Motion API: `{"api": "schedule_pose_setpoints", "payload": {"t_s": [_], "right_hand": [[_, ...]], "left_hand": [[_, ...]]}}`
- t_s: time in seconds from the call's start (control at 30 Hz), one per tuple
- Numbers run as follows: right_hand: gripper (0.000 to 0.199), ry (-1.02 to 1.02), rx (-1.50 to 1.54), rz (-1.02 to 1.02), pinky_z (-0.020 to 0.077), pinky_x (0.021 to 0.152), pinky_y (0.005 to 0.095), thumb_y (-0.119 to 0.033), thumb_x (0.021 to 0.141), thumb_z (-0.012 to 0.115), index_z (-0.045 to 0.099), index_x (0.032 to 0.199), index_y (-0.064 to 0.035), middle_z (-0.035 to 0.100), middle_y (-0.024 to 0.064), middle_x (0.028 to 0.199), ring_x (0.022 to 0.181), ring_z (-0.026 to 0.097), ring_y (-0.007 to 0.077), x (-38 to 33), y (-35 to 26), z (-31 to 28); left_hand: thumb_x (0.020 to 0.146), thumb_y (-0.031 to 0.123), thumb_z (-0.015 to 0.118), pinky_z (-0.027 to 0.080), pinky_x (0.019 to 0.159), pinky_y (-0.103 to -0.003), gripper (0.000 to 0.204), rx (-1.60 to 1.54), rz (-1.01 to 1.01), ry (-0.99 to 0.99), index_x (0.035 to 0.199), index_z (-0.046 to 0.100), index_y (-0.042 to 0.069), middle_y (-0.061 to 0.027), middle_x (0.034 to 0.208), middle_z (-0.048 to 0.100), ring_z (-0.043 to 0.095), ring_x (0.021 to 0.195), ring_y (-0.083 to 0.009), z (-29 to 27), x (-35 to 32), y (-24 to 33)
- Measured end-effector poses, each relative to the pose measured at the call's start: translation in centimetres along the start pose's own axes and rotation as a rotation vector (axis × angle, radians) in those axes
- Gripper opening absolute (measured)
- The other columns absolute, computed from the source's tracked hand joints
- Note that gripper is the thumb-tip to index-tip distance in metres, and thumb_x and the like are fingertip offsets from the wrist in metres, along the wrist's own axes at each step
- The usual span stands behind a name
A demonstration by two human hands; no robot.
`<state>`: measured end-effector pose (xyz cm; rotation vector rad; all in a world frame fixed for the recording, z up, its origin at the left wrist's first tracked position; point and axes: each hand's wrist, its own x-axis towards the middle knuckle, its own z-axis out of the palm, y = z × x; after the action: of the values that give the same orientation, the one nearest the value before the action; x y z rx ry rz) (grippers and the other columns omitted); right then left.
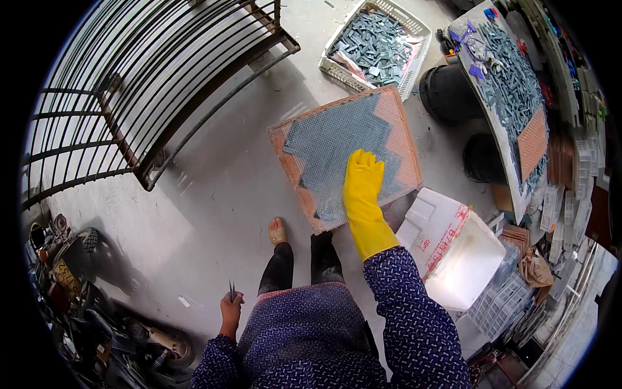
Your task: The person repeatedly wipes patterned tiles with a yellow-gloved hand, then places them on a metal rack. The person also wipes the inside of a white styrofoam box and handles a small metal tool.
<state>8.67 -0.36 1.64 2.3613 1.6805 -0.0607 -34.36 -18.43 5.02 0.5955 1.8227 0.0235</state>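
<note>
My left hand (231,308), bare, is closed around a pair of dark pointed tweezers (232,290), held low beside my body with the tips up. My right hand (364,172), in a long yellow rubber glove, rests with curled fingers on a square panel of grey-green mosaic tiles (324,139). Whether anything sits inside its fingers is hidden. A fine mesh appears to cover the tiles, whose right side has a zigzag edge. Under them shows an orange-brown tray (277,139) with a raised rim, tilted in front of my legs.
A white crate (420,65) of loose tile strips stands ahead. A table (495,123) heaped with strips is at right, with black buckets (447,94) beside it. An open white foam box (470,269) lies near right. A metal rack (194,123) stands left, a motorbike (97,311) lower left.
</note>
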Motion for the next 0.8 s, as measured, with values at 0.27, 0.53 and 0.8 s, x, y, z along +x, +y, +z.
{"api": "schedule_pose_setpoints", "payload": {"t_s": [0.27,0.53,0.8], "right_hand": [[0.052,-0.039,-0.280,-0.318,0.0210,0.104,0.0494,-0.013,0.082,0.044,0.032,0.130,0.0040,0.032,0.0247,0.133,0.121,0.033,0.0409,-8.7,-4.4,-0.9],[0.048,0.106,0.522,-0.219,0.0188,0.106,0.0405,-0.025,0.084,0.050,0.043,0.126,-0.0024,0.041,0.0183,0.130,0.124,0.034,0.0314,-0.8,-2.7,-4.5],[0.052,0.030,0.456,-0.282,0.0143,0.108,0.0359,-0.031,0.089,0.041,0.032,0.134,-0.0064,0.030,0.0120,0.139,0.129,0.027,0.0275,-2.5,-4.4,-1.1]], "left_hand": [[0.080,0.016,0.058,0.030,0.041,-0.022,0.013,-0.009,-0.040,-0.037,0.078,0.059,0.004,-0.0019,0.060,0.056,0.041,0.045,-0.0052,0.9,0.3,-3.5],[0.082,0.017,0.057,0.028,0.037,-0.020,0.013,-0.046,0.040,-0.030,0.082,0.058,0.004,-0.0008,0.060,0.054,0.037,0.042,-0.0043,0.7,0.2,0.9],[0.080,0.015,0.058,0.030,0.035,-0.022,0.012,0.004,-0.098,-0.010,0.082,0.058,0.003,-0.0033,0.059,0.056,0.040,0.039,-0.0061,-0.2,0.6,-2.9]]}}
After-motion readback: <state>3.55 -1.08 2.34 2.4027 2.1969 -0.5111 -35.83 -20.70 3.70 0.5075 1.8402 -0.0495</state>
